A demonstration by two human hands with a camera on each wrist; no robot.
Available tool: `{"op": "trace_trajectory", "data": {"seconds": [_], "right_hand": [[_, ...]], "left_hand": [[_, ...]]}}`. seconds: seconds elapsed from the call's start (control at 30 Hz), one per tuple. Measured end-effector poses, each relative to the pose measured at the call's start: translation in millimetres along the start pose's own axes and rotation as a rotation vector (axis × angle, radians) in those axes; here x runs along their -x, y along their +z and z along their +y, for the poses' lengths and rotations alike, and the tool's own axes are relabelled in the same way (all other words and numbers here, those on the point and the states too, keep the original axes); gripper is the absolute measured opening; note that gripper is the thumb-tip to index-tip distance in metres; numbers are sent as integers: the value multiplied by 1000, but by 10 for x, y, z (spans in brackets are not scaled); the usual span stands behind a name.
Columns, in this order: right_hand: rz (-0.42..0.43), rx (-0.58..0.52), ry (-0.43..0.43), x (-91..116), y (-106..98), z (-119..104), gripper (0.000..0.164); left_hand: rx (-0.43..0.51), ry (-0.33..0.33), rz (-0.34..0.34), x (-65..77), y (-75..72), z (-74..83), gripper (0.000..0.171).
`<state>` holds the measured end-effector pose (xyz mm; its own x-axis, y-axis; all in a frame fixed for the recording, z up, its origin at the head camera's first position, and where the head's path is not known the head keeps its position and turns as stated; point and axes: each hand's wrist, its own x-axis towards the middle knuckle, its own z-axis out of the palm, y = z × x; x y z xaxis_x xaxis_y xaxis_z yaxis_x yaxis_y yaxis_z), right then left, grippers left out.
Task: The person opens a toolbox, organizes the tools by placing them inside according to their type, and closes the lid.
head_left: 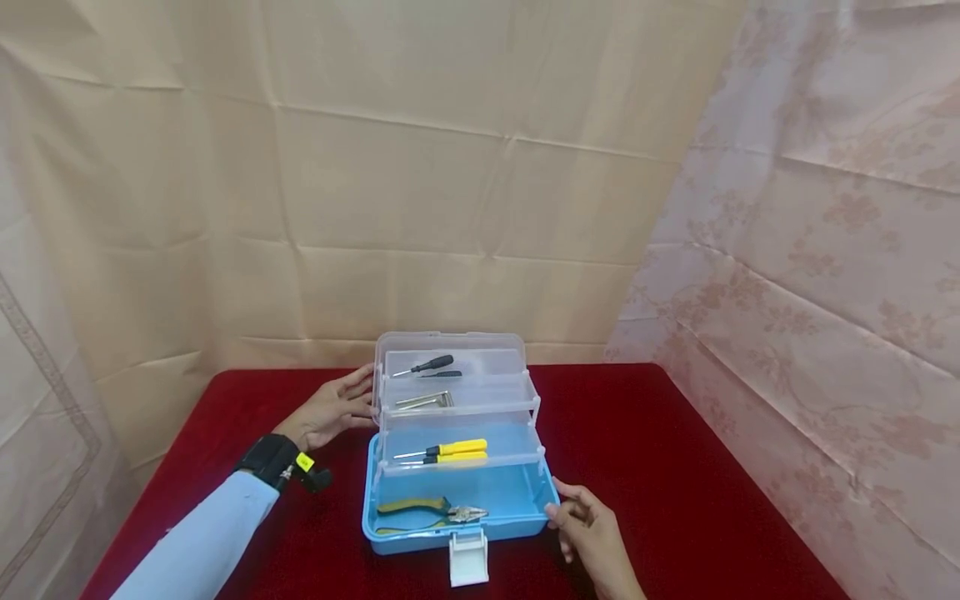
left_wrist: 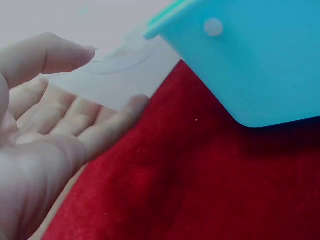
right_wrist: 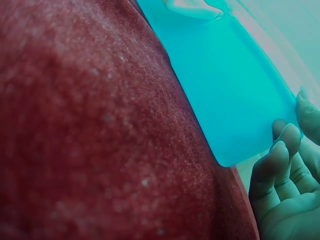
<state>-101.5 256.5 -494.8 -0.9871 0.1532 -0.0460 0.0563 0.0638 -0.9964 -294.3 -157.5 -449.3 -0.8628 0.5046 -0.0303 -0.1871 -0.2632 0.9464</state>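
Note:
A light-blue toolbox (head_left: 517, 527) stands with its clear lid (head_left: 480, 339) raised and its tiered clear trays spread. At the lid's left side is my left hand (head_left: 333, 410), fingers extended against it; in the left wrist view the thumb is apart from the fingers (left_wrist: 116, 125). My right hand (head_left: 588, 529) pinches the box's front right corner between thumb and fingers. Yellow-handled screwdrivers (head_left: 468, 447) lie in the lower tray. Above them are L-shaped hex keys (head_left: 427, 401) and dark-handled screwdrivers (head_left: 435, 363). Pliers (head_left: 414, 505) with yellow-and-dark handles lie in the base.
A white latch (head_left: 468, 562) hangs down at the box's front. Dark red cloth (head_left: 645, 467) covers the table. A beige curtain (head_left: 450, 183) rises behind it, and a floral-patterned curtain (head_left: 840, 250) borders the right side.

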Motion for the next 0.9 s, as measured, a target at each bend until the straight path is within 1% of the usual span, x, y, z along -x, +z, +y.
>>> {"op": "trace_trajectory", "data": {"seconds": [0.1, 0.17, 0.27, 0.37, 0.53, 0.6, 0.73, 0.83, 0.9], "right_hand": [[6, 29, 4, -10, -7, -18, 47], [9, 37, -2, -19, -11, -29, 47], [16, 37, -8, -28, -19, -42, 45], [19, 36, -12, -40, -18, -40, 45], [6, 21, -4, -40, 1, -24, 45], [-1, 20, -2, -29, 7, -22, 45], [-2, 20, -10, -14, -1, -20, 44], [-1, 17, -28, -29, -18, -16, 42], [0, 20, -38, -43, -25, -13, 42]], "left_hand": [[-64, 56, -17, 11, 6, 40, 82], [-106, 87, -28, 17, 13, 73, 79], [-171, 113, -34, 17, 36, 113, 72], [-211, 119, -21, 27, 59, 142, 64], [-236, 115, 53, 68, 73, 146, 60], [-249, 129, 59, 95, 71, 145, 61], [-272, 156, 40, 142, 71, 147, 58], [-278, 150, 40, 153, 101, 170, 55], [-274, 133, 49, 155, 141, 205, 53]]}}
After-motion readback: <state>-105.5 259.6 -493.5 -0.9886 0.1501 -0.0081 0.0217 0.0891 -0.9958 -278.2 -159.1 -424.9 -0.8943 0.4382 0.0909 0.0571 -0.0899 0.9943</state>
